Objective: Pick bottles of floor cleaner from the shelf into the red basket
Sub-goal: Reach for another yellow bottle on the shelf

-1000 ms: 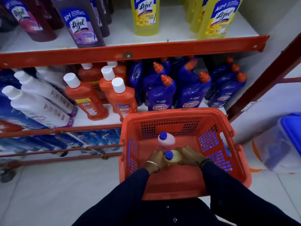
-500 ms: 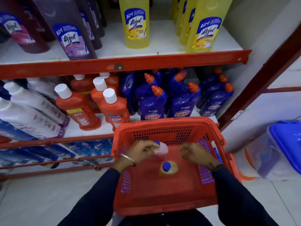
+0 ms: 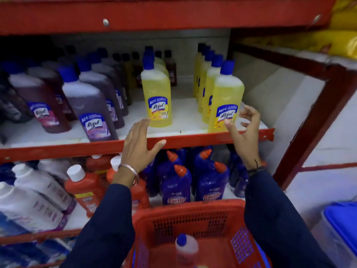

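Observation:
Yellow floor cleaner bottles with blue caps stand on the middle shelf (image 3: 193,139): one (image 3: 156,97) near the centre and a row led by another (image 3: 225,97) at the right. My left hand (image 3: 140,145) is raised, open, just below and left of the centre bottle, fingertips close to its base. My right hand (image 3: 243,130) is open with curled fingers right beside the front right bottle, holding nothing. The red basket (image 3: 190,213) sits low in front of me with a pinkish blue-capped bottle (image 3: 186,250) standing in it.
Purple and dark red bottles (image 3: 88,111) fill the shelf's left side. Below are orange bottles (image 3: 85,188), white bottles (image 3: 36,198) and dark blue bottles (image 3: 211,182). A red upright post (image 3: 316,117) bounds the right. A blue-lidded plastic box (image 3: 342,229) sits on the floor.
Both hands have left the basket and risen to the middle shelf beside the yellow bottles. The camera has tilted up, so the basket now sits at the bottom edge.

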`<state>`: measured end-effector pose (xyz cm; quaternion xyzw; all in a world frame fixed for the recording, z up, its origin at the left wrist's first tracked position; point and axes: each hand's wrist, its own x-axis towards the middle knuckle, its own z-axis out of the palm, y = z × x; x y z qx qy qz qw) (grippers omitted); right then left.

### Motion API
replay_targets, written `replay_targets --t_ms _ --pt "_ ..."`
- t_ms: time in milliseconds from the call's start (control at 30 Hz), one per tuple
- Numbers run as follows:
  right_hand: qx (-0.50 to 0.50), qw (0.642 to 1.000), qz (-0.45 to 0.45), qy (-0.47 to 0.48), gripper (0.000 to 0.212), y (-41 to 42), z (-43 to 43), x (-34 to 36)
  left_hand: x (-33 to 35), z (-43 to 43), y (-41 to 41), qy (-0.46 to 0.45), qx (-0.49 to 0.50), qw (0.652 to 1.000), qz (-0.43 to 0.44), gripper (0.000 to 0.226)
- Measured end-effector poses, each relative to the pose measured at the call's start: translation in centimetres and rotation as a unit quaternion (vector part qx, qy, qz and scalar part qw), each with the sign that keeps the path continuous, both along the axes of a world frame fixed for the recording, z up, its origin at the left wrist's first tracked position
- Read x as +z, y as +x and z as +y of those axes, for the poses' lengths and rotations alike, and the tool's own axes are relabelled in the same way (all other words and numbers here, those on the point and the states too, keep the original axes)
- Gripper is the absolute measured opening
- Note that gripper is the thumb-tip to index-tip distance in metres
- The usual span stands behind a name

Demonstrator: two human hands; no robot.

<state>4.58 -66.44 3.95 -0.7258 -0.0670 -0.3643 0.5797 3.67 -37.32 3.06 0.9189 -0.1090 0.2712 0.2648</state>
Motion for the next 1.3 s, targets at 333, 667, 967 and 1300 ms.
replay_targets --t_ms 333,667,967,1300 --pt "0.123 0.986 0.112 0.000 0.064 6.5 -2.6 0.5 -4.0 3.4 2.0 0.163 0.043 0.985 0.043 0.089" --pt "-0.056 0.998 -0.026 -0.031 0.063 2.2 2.3 3.6 -4.2 3.6 2.3 0.126 0.021 0.991 0.041 0.080" --pt "-0.256 0.926 -0.248 -0.123 0.055 -4.4 7.8 3.2 -3.6 3.5 1.8 0.117 0.018 0.992 0.049 0.077" --pt "0.186 0.952 -0.025 0.242 0.048 -7.4 7.9 3.9 -3.5 3.4 1.7 0.114 0.019 0.992 0.046 0.075"
